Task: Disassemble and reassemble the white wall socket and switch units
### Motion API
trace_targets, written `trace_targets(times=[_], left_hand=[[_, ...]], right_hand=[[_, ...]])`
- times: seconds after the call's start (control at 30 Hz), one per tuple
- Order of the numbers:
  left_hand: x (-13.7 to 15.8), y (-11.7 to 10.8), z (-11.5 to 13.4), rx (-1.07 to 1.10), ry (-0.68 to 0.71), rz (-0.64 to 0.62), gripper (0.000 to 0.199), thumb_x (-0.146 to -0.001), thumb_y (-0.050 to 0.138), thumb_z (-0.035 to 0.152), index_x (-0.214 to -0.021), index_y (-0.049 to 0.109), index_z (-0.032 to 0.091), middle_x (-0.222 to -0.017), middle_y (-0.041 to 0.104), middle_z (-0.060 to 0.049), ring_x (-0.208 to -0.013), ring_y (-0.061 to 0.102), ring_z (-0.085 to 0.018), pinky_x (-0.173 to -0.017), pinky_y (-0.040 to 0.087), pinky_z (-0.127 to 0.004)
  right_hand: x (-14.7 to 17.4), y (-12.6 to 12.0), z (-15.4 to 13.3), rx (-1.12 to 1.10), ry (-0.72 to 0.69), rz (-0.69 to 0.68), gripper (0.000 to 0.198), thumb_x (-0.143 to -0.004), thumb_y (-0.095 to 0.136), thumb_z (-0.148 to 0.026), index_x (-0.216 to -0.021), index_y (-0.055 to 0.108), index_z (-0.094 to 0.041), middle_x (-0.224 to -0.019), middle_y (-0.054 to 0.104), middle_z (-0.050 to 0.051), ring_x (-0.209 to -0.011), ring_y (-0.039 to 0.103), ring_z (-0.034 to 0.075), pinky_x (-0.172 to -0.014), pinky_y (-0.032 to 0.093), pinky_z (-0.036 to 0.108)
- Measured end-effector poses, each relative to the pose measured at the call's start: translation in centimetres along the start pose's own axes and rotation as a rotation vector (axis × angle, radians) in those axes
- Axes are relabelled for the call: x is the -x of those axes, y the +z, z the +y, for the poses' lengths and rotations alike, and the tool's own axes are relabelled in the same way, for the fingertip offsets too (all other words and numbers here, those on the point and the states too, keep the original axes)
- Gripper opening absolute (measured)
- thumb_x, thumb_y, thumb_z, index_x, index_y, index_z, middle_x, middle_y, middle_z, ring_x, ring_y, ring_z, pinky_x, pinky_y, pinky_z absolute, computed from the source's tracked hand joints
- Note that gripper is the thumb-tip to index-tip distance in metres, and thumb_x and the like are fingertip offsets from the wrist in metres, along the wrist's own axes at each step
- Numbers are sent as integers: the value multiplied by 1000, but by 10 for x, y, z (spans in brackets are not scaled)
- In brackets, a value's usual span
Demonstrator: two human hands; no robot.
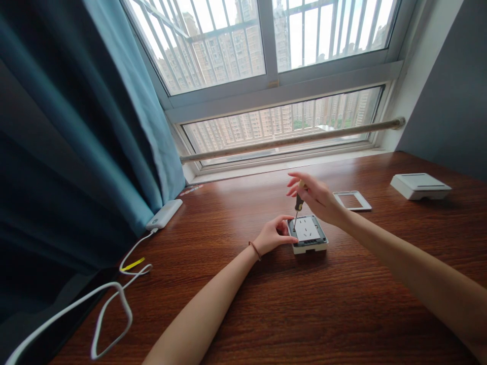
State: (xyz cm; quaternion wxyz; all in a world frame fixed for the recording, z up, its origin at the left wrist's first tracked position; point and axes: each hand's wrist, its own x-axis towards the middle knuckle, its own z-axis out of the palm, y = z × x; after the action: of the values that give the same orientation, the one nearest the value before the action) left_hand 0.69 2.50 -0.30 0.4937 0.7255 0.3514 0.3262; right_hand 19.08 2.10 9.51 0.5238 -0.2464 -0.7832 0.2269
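Observation:
A white wall socket (306, 229) with a grey mounting frame sits on a pale back box, flat on the brown table. My left hand (274, 234) grips its left side, thumb at the front edge and fingers at the far edge. In my right hand (312, 194) is a screwdriver (299, 204) with a dark and yellow handle, held nearly upright. Its tip meets the left part of the socket's frame, at a screw position. Behind my right wrist lies a loose white cover frame (353, 201).
Another white box (420, 185) stands at the right on the wooden table (213, 284). On the left, a white device (164, 214) trails a white cable (125, 304) with a yellow tie. A blue curtain (129, 116) hangs at the left, and a barred window rises behind the table.

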Motion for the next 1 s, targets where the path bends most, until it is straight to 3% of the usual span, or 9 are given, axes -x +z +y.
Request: trace_targets(times=[0.13, 0.23, 0.37, 0.47, 0.53, 0.63, 0.77, 0.87, 1.0], left_hand=[[0, 0, 0, 0, 1, -10, 64, -57, 77, 33, -113, 52, 16, -62, 44, 7, -59, 41, -7, -59, 35, -21], [0, 0, -1, -1, 4, -3, 64, -57, 77, 33, -113, 52, 16, -62, 45, 7, -59, 42, -7, -60, 36, -21], [0, 0, -1, 1, 5, 4, 64, -57, 77, 33, -113, 52, 16, -62, 45, 7, -59, 42, -7, -61, 37, -21], [0, 0, -1, 5, 0, 5, 65, -57, 78, 33, -113, 52, 16, -62, 45, 7, -58, 42, -7, -60, 36, -21], [0, 0, -1, 5, -1, 6, 65, -56, 78, 33, -113, 53, 16, -62, 45, 7, -58, 41, -7, -60, 36, -21], [0, 0, -1, 8, 0, 2, 65, -57, 77, 34, -113, 52, 16, -62, 44, 7, -58, 41, -7, -60, 36, -21], [0, 1, -2, 10, -2, -2, 66, -57, 77, 36, -115, 52, 17, -63, 43, 7, -59, 41, -7, -61, 36, -21], [0, 2, -1, 8, -6, 0, 66, -57, 77, 36, -115, 52, 18, -63, 43, 7, -60, 41, -7, -62, 37, -22], [0, 1, -1, 9, -6, 9, 65, -57, 77, 34, -115, 52, 16, -63, 43, 7, -60, 41, -7, -62, 37, -21]], right_hand=[[-3, -7, 0, -294, 63, -140, 45, -88, 37, -21, -132, 34, -29, -124, 48, 8, -105, 56, 18, -91, 43, 38], [-5, -8, -1, -289, 82, -148, 44, -86, 45, -23, -129, 39, -27, -112, 56, 6, -98, 59, 17, -88, 45, 38], [-5, -6, 3, -75, 140, 16, 27, -76, 61, -28, -102, 57, -20, -80, 59, 1, -76, 60, 14, -69, 51, 31], [-3, -4, 5, 232, 76, 194, 21, -70, 68, -31, -83, 58, -18, -75, 56, 1, -67, 54, 13, -60, 49, 27], [-2, -3, 3, 301, 24, 192, 18, -75, 63, -30, -86, 57, -18, -78, 57, 2, -69, 55, 14, -63, 48, 29], [-1, -4, -3, 109, -12, 34, 23, -88, 43, -26, -107, 53, -19, -96, 61, 7, -87, 59, 17, -77, 48, 35], [-2, -7, -14, -144, -25, -141, 34, -90, 35, -24, -123, 46, -21, -117, 57, 10, -105, 56, 19, -89, 45, 40], [-4, -8, -15, -192, 24, -145, 33, -87, 44, -25, -119, 50, -21, -104, 63, 8, -97, 60, 18, -85, 48, 38], [-5, -9, -9, -168, 166, -30, 25, -77, 62, -32, -97, 59, -18, -84, 64, 4, -79, 63, 17, -75, 52, 35]])
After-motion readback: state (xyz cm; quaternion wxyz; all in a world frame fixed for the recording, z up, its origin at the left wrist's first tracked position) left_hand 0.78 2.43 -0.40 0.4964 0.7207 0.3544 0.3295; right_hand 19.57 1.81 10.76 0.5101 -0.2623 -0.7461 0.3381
